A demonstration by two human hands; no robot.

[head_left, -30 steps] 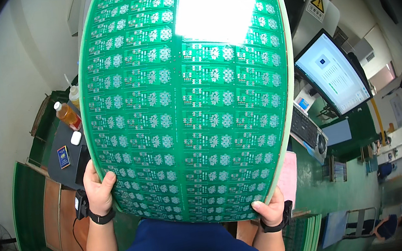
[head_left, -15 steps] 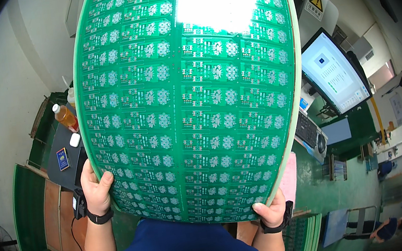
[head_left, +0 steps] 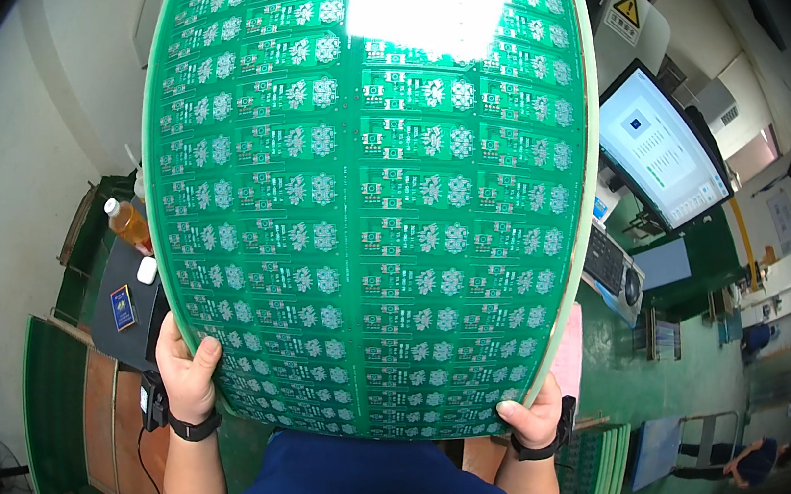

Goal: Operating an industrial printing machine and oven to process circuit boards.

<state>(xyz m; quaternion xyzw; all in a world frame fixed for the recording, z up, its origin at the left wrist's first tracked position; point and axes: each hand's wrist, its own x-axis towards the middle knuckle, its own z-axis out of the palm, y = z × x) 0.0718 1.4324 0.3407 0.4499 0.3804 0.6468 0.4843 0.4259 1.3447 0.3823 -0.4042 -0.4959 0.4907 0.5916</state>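
Note:
A large green circuit board panel [head_left: 352, 282], printed with many repeated silvery pad patterns, is held up in front of me and fills the middle of the view. My left hand [head_left: 187, 366] grips its lower left edge, thumb on the face and fingers behind. At the lower right corner my right hand [head_left: 532, 410] pinches the panel the same way, its fingers partly hidden behind the edge. Bright white glare covers part of the panel's upper face. Each wrist wears a black band.
Left, a dark table holds a bottle of amber drink [head_left: 127, 227], a white case [head_left: 146, 270] and a blue card [head_left: 123, 308]. Right stand a monitor [head_left: 662, 145], keyboard [head_left: 602, 259] and mouse [head_left: 631, 285]. More green panels [head_left: 609, 473] stack at lower right. Another person [head_left: 758, 461] is farther off.
The panel has widened slightly in view, its right edge shifting a little to the right. Both hands keep their grip. The distant person at lower right has shifted slightly.

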